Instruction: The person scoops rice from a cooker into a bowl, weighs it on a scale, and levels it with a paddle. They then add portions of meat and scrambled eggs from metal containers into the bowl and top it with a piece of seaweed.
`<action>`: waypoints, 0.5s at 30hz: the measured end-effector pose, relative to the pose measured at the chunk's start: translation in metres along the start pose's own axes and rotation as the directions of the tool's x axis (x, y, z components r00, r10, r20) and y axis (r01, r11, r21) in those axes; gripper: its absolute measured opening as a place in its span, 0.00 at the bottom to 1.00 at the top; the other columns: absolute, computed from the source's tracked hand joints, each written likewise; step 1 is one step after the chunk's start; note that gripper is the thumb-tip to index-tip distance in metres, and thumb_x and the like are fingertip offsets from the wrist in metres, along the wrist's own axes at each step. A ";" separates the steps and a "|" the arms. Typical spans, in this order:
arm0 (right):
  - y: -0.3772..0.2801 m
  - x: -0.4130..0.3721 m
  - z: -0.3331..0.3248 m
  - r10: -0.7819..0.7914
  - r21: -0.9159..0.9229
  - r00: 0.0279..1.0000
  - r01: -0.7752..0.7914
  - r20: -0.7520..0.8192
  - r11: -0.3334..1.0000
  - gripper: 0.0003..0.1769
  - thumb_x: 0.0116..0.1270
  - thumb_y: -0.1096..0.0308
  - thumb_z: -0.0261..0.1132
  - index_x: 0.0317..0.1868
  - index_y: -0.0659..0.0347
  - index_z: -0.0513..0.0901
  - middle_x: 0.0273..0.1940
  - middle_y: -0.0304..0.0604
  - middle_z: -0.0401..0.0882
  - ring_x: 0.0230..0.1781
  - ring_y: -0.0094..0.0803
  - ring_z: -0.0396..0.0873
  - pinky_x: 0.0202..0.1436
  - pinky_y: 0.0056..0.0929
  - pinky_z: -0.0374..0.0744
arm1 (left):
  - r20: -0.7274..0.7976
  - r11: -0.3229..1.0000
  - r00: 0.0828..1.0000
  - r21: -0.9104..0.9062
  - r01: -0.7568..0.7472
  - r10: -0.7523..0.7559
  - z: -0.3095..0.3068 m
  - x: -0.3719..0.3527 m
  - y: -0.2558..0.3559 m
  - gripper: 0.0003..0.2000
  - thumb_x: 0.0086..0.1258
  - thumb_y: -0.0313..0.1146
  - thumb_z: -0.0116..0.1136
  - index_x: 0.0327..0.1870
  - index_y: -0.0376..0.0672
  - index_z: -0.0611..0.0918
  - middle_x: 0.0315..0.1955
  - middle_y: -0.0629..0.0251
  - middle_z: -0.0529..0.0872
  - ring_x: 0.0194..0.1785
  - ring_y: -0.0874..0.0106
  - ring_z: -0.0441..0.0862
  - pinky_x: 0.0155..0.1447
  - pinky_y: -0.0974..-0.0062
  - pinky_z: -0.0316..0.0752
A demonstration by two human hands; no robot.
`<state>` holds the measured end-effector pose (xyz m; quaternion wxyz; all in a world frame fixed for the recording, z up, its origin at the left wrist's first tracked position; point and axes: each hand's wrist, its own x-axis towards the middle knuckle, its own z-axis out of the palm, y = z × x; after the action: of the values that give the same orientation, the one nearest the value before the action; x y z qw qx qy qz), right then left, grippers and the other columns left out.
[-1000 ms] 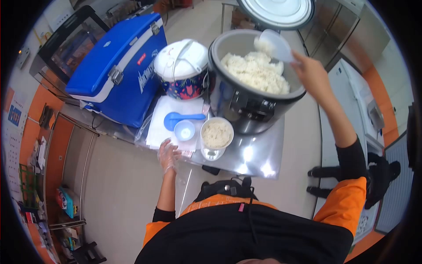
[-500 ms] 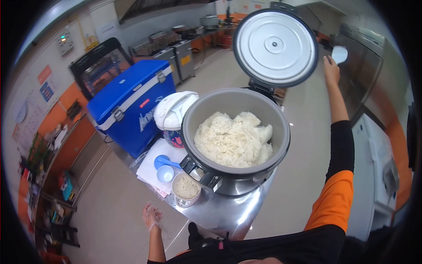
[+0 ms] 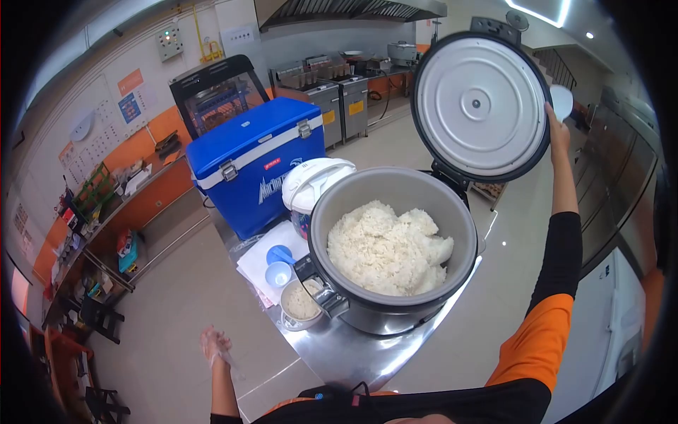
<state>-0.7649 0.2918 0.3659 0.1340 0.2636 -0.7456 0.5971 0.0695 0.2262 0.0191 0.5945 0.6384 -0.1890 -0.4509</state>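
A big rice cooker stands on a metal table with its lid raised. Cooked rice is heaped inside the grey pot. My right hand is stretched out to the lid's right rim, its fingers closed on a white rice paddle whose blade points up. My left hand, in a clear plastic glove, hangs low left of the table, fingers apart and holding nothing. Nearest to it on the table is a white tub of rice, partly hidden by the cooker's latch.
A blue cup and a blue scoop lie on white paper. Behind them stand a smaller white rice cooker and a blue cooler box. Fryers line the back wall; a white chest is at right.
My right hand has come up against the lid's rim with the paddle. My left hand has moved further left and down. The whole view has shifted, and the cooker sits lower and more right.
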 end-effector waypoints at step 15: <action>-0.142 -0.280 -0.009 -0.827 0.001 0.452 0.877 0.336 0.480 0.29 0.32 0.59 0.72 0.40 0.64 0.82 0.47 0.45 0.76 0.44 0.37 0.80 0.45 0.29 0.78 | 0.288 0.988 0.952 0.077 -0.133 0.106 0.084 0.014 0.027 0.16 0.64 0.29 0.52 0.54 0.46 0.74 0.31 0.61 0.80 0.23 0.75 0.77 0.24 0.80 0.72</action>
<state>-0.4564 0.3450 0.3401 0.3271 0.6743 -0.5707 0.3356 0.0179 0.1595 0.0489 0.5563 0.5827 -0.3315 -0.4911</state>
